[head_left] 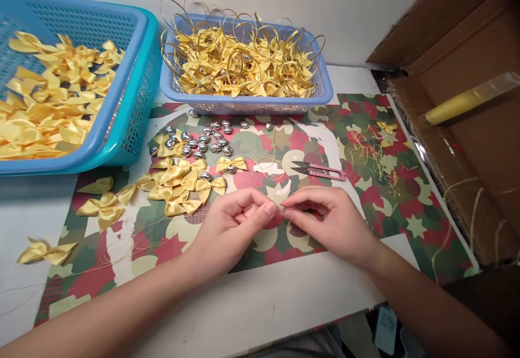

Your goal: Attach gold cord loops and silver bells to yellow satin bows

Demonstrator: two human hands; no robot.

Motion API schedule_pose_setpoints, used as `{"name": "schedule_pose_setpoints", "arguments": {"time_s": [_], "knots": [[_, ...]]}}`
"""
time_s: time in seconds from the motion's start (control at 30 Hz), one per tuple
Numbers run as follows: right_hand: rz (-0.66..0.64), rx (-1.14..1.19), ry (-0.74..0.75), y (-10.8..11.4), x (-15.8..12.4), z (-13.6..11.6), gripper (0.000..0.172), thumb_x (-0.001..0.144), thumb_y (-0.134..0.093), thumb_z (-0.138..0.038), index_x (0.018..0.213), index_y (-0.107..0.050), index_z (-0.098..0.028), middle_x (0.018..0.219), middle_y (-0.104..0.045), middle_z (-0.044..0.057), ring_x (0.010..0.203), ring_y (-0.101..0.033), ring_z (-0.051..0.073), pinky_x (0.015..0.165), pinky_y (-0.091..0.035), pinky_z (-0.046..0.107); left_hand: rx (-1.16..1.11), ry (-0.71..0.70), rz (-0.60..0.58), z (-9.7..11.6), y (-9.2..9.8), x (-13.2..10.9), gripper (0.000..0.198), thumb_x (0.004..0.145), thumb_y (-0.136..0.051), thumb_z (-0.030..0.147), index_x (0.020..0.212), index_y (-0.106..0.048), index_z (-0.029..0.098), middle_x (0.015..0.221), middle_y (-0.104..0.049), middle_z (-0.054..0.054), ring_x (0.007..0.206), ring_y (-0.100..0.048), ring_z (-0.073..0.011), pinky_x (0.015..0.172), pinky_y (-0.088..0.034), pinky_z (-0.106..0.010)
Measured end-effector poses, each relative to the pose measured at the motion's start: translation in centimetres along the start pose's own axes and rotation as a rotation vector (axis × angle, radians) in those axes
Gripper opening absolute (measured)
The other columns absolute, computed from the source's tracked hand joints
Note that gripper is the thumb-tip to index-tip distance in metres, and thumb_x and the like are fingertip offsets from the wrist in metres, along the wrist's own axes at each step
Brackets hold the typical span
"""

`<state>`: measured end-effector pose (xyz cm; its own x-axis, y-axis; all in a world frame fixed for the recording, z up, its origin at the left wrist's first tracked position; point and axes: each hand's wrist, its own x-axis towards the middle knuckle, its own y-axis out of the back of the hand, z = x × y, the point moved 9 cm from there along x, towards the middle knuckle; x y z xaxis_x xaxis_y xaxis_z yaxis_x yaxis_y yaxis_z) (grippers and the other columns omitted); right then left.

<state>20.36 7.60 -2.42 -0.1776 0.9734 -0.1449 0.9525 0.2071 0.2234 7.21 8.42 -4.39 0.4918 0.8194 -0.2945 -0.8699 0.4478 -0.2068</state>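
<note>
My left hand (231, 228) is over the mat with thumb and forefinger pinched together. Facing it, almost fingertip to fingertip, my right hand (333, 222) makes the same pinch. A fine yellow thread appears to be between them, mostly hidden by the fingers. Beyond the fingertips lies a loop of thread (273, 147), beside pink-handled thread snips (319, 170). A yellow ribbon bow with a silver bell (231, 169) lies past my left hand. Left of it is a pile of yellow bows (174, 179), with loose silver bells (203, 144) behind.
A blue basket (247, 103) at the back holds bows and gold wire rings. Stacked blue and teal baskets (140, 76) with yellow bows stand at left. Thread scraps (369, 152) lie on the patterned mat (414, 201). A cardboard box (455, 49) borders the right side.
</note>
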Motion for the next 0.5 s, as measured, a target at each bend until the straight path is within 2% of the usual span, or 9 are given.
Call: {"name": "schedule_pose_setpoints", "arguments": {"time_s": [0.13,0.23,0.33,0.4,0.5], "knots": [[-0.064,-0.276,0.221,-0.6,-0.2,-2.2,0.015,0.088,-0.059,-0.011,0.083,-0.071,-0.019,0.073,-0.068,0.002,0.063,-0.061,0.012,0.054,-0.048,0.024,0.048,-0.006,0.02,0.1,0.1,0.1,0.035,0.088,-0.063,0.047,0.072,-0.059,0.017,0.05,-0.032,0.009,0.043,-0.022,-0.0061,0.038,-0.016,-0.019],[-0.061,-0.3,0.241,-0.6,-0.2,-2.5,0.016,0.089,-0.056,-0.011,0.077,-0.063,-0.018,0.068,-0.061,0.0,0.06,-0.056,0.012,0.052,-0.044,0.023,0.06,0.0,0.038,0.0,0.2,0.0,0.037,0.088,-0.063,0.047,0.068,-0.055,0.018,0.05,-0.031,0.009,0.044,-0.022,-0.0061,0.039,-0.016,-0.019],[-0.03,-0.208,0.207,-0.4,-0.3,-2.1,0.017,0.09,-0.055,-0.013,0.074,-0.059,-0.018,0.071,-0.061,0.001,0.062,-0.056,0.012,0.053,-0.046,0.024,0.061,0.011,0.038,-0.1,0.3,-0.1,0.037,0.089,-0.062,0.046,0.067,-0.052,0.018,0.05,-0.031,0.009,0.043,-0.023,-0.0059,0.039,-0.018,-0.018],[0.005,-0.056,0.166,-0.2,-0.3,-1.6,0.014,0.09,-0.057,-0.014,0.077,-0.061,-0.018,0.079,-0.067,0.003,0.068,-0.062,0.013,0.055,-0.05,0.023,0.059,0.014,0.033,-0.2,0.3,-0.1,0.037,0.089,-0.061,0.046,0.068,-0.051,0.018,0.05,-0.031,0.009,0.044,-0.023,-0.0059,0.039,-0.019,-0.018],[0.062,0.219,0.097,0.0,-0.4,-0.7,0.008,0.088,-0.063,-0.017,0.081,-0.065,-0.019,0.092,-0.075,0.005,0.083,-0.072,0.015,0.066,-0.059,0.024,0.044,0.009,0.017,-0.1,0.1,-0.1,0.038,0.09,-0.06,0.047,0.068,-0.05,0.019,0.05,-0.031,0.009,0.043,-0.024,-0.006,0.04,-0.019,-0.018]]}}
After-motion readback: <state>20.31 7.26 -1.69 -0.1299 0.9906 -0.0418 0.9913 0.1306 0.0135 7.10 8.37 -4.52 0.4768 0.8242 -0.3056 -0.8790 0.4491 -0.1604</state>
